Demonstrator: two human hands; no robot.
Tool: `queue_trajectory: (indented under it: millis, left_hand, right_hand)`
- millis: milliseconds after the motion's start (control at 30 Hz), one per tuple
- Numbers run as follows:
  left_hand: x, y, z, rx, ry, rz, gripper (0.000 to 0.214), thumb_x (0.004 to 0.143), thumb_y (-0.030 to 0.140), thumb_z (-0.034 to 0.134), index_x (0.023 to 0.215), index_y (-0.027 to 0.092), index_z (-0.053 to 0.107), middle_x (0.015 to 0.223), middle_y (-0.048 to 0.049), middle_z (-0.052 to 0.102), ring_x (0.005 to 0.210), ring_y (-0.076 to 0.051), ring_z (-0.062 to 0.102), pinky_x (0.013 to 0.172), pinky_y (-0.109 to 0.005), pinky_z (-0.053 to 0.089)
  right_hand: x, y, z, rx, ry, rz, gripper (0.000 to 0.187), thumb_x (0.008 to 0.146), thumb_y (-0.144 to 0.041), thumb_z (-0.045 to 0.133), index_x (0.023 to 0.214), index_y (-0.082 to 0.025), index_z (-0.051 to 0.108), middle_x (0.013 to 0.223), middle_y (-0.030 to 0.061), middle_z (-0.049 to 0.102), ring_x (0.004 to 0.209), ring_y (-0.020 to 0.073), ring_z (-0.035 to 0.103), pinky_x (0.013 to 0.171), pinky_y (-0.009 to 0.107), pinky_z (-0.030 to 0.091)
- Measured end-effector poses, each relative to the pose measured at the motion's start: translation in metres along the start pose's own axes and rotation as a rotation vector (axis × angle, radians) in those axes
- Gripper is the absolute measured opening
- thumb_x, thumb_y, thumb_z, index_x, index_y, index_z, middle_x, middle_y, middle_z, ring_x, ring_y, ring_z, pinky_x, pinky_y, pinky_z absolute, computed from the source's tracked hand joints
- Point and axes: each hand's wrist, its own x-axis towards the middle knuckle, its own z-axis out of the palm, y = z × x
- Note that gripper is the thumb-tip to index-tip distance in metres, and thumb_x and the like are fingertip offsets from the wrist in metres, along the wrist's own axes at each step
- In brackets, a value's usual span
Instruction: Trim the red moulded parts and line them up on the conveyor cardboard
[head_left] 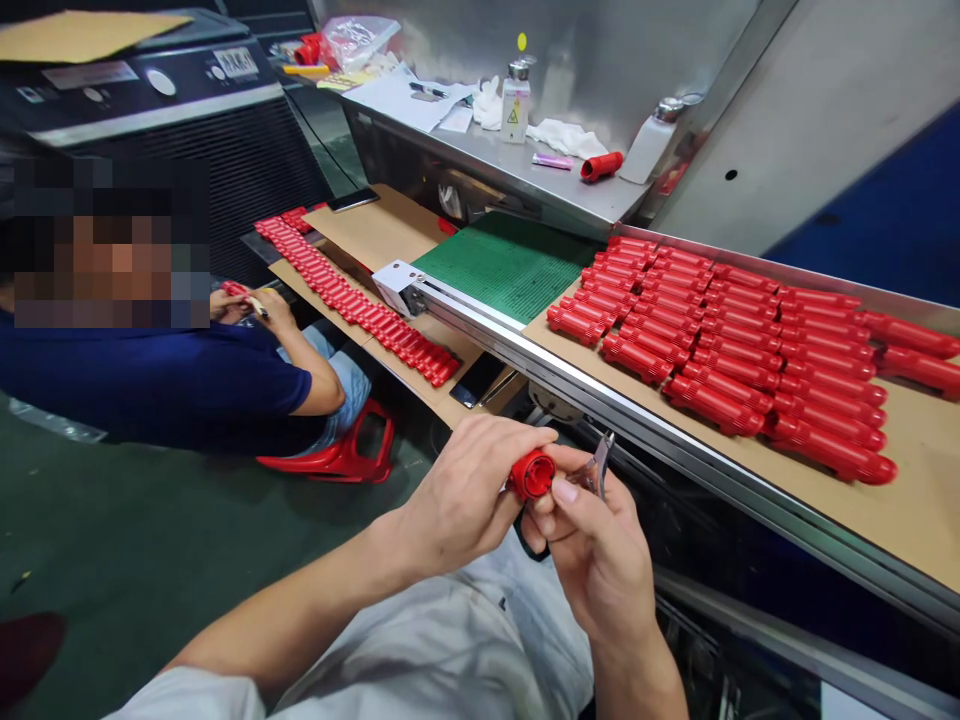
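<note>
Wrapped around a red plastic tube (535, 476), my left hand (461, 492) holds it with its open round end facing me. My right hand (602, 545) is closed on a pair of small cutting nippers (602, 462), whose jaws point up and away from the tube. The right thumb and fingertips touch the tube's rim. Both hands are above my lap, in front of the bench edge. The far end of the tube is hidden by the left fingers, and most of the nippers' handles lie inside the right palm.
Rows of red tubes (705, 340) lie on cardboard at right, beside a green belt (510, 262). A metal rail (517, 345) runs along the front. Another row of tubes (352, 295) lies near a seated co-worker (165, 390). Bottles (516, 105) stand on the metal shelf (517, 165).
</note>
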Motion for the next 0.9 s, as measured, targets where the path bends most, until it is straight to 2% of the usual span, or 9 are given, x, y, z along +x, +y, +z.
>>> queue_trajectory:
  millis: [233, 433, 567, 733, 833, 900]
  left_hand:
    - [0.003, 0.002, 0.002, 0.143, 0.026, 0.027, 0.052, 0.099, 0.008, 0.063, 0.149, 0.010, 0.050, 0.126, -0.0160, 0.073, 0.113, -0.024, 0.065, 0.102, -0.044, 0.050]
    - [0.002, 0.002, 0.005, 0.132, 0.076, 0.044, 0.046, 0.104, 0.012, 0.059, 0.149, 0.010, 0.052, 0.121, -0.0148, 0.073, 0.112, -0.024, 0.066, 0.101, -0.045, 0.049]
    - [0.001, 0.005, 0.004, 0.180, 0.125, 0.062, 0.053, 0.102, 0.014, 0.064, 0.153, 0.011, 0.050, 0.121, -0.0150, 0.074, 0.113, -0.026, 0.067, 0.103, -0.047, 0.048]
    - [0.003, 0.005, 0.002, 0.199, 0.081, 0.060, 0.058, 0.101, 0.015, 0.066, 0.156, 0.014, 0.048, 0.125, -0.0162, 0.075, 0.117, -0.027, 0.068, 0.104, -0.048, 0.048]
    - [0.004, 0.004, 0.002, 0.190, 0.091, 0.042, 0.056, 0.103, 0.014, 0.060, 0.157, 0.016, 0.047, 0.125, -0.0156, 0.075, 0.117, -0.026, 0.068, 0.103, -0.047, 0.049]
    - [0.005, 0.003, 0.003, 0.192, 0.097, 0.019, 0.054, 0.103, 0.010, 0.057, 0.156, 0.017, 0.048, 0.125, -0.0153, 0.075, 0.117, -0.025, 0.069, 0.102, -0.046, 0.050]
  right_hand:
    - [0.003, -0.001, 0.003, 0.033, 0.029, 0.016, 0.020, 0.091, -0.033, 0.084, 0.106, -0.020, 0.084, 0.066, 0.0002, 0.066, 0.055, 0.0101, 0.060, 0.052, 0.022, 0.054]
    - [0.007, 0.009, 0.013, 0.045, 0.085, -0.107, 0.013, 0.086, -0.031, 0.086, 0.094, -0.022, 0.084, 0.060, -0.0025, 0.061, 0.054, 0.0089, 0.056, 0.052, 0.020, 0.053]
    - [0.008, 0.014, 0.020, 0.058, 0.106, -0.180, 0.010, 0.084, -0.030, 0.084, 0.091, -0.023, 0.085, 0.059, -0.0031, 0.058, 0.053, 0.0094, 0.055, 0.051, 0.020, 0.053]
    - [0.008, 0.009, 0.019, 0.076, 0.079, -0.172, 0.012, 0.084, -0.026, 0.077, 0.093, -0.023, 0.085, 0.060, -0.0019, 0.060, 0.055, 0.0121, 0.058, 0.055, 0.025, 0.055]
    - [0.006, 0.003, 0.011, 0.052, 0.035, -0.164, 0.023, 0.086, -0.029, 0.073, 0.104, -0.022, 0.086, 0.068, -0.0001, 0.063, 0.062, 0.0153, 0.063, 0.060, 0.030, 0.058]
    - [0.003, 0.001, 0.004, -0.039, 0.036, -0.215, 0.027, 0.089, -0.031, 0.073, 0.111, -0.022, 0.085, 0.075, 0.0015, 0.068, 0.066, 0.0164, 0.066, 0.061, 0.031, 0.058]
